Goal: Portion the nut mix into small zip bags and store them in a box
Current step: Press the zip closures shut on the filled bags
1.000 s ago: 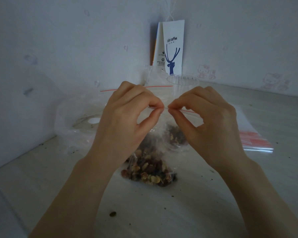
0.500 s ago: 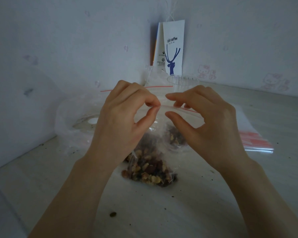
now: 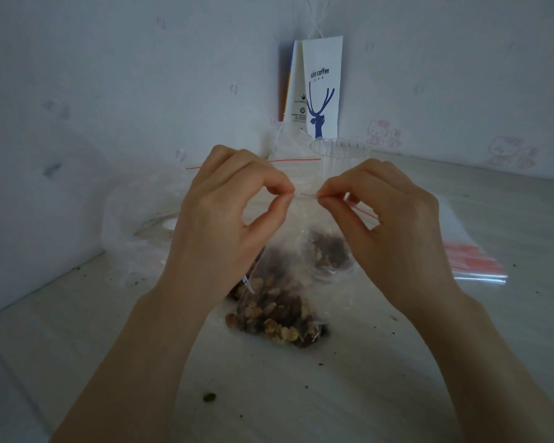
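Clear plastic, the small zip bag [image 3: 296, 238] hangs at the middle of the scene over the pale table [image 3: 381, 388], its lower end resting on the tabletop. The left hand [image 3: 224, 225] pinches the top strip between thumb and forefinger, with the other fingers curled. The right hand [image 3: 394, 225] pinches the same strip just beside it in the same way, leaving a short stretch of strip between the two grips.

Just behind the bag lies a second clump of nuts [image 3: 328, 254] in clear wrapping, seen through the plastic. Farther back stands a clear cup [image 3: 339, 155], partly hidden by the right hand. Against the far wall leans a white paper bag [image 3: 322, 87] with a blue deer on it. On the left sits a large crumpled clear bag [image 3: 135, 219] with a red seal line, half covered by the left hand. On the right lies a flat stack of empty zip bags [image 3: 474, 260]. One loose crumb [image 3: 209, 397] lies near on the table.

Brown and tan nut mix [image 3: 275, 314] fills the bag's bottom corner; its upper part is slack and creased.
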